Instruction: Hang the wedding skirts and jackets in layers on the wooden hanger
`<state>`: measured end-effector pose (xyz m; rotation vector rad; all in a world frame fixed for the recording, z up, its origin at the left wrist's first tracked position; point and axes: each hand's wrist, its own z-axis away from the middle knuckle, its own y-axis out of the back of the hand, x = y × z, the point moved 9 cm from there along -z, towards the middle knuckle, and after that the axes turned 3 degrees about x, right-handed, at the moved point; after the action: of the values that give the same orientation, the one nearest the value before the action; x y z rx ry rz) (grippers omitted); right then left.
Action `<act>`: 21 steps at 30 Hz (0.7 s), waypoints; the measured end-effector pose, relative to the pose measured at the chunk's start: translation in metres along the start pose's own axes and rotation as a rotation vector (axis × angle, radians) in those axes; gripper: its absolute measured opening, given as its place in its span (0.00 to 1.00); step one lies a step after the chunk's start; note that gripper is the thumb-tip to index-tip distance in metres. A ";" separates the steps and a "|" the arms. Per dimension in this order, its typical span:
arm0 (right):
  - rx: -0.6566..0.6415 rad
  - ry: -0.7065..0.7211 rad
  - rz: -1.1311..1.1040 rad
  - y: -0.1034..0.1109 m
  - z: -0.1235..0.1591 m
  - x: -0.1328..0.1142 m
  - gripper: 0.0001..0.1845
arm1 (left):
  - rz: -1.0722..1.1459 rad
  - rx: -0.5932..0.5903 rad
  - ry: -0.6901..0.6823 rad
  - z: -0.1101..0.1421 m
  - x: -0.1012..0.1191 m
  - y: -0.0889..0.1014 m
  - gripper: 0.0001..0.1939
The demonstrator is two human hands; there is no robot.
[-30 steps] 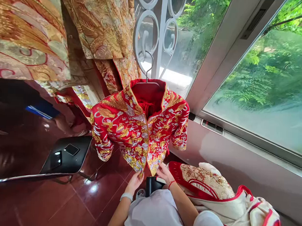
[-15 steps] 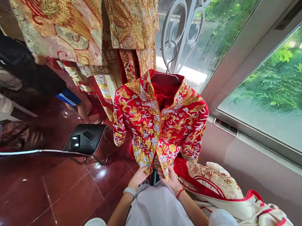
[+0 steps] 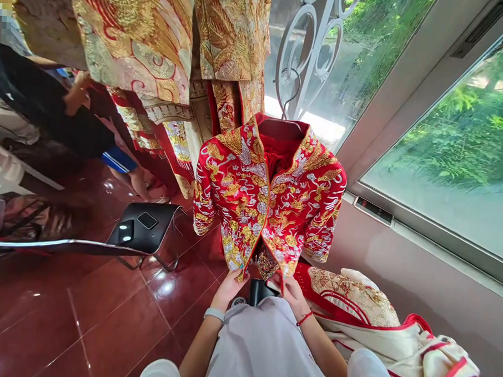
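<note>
A red jacket [image 3: 267,206] with gold and silver embroidery hangs on a wire hanger [image 3: 289,101] hooked to a white scrolled window grille [image 3: 314,47]. My left hand [image 3: 229,287] pinches the bottom hem of the jacket's left front panel. My right hand [image 3: 291,290] grips the hem of the right front panel. Both hands are closed on the cloth, and the two panels are held slightly apart at the bottom. A black object [image 3: 258,291] sits between my hands, just below the hem.
More gold embroidered garments [image 3: 157,45] hang at the upper left. A red and cream garment [image 3: 379,327] lies heaped at the lower right under the window. A black chair [image 3: 143,231] stands on the red tile floor; another person [image 3: 50,113] is behind it.
The view has swung left and closer to the jacket. My hands stay at the hem and now hold the two front panels a little apart.
</note>
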<state>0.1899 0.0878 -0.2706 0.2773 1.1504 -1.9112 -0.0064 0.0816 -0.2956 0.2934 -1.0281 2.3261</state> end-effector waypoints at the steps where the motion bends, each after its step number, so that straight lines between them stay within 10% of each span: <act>1: 0.009 -0.010 0.011 0.006 0.002 -0.001 0.19 | -0.001 -0.003 0.028 0.001 -0.003 0.001 0.07; 21: -0.191 -0.143 0.056 -0.029 0.011 0.018 0.20 | 0.004 -0.021 0.051 0.019 -0.008 -0.005 0.06</act>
<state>0.1597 0.0743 -0.2568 0.0668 1.2059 -1.7283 0.0029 0.0669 -0.2829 0.2234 -1.0285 2.3129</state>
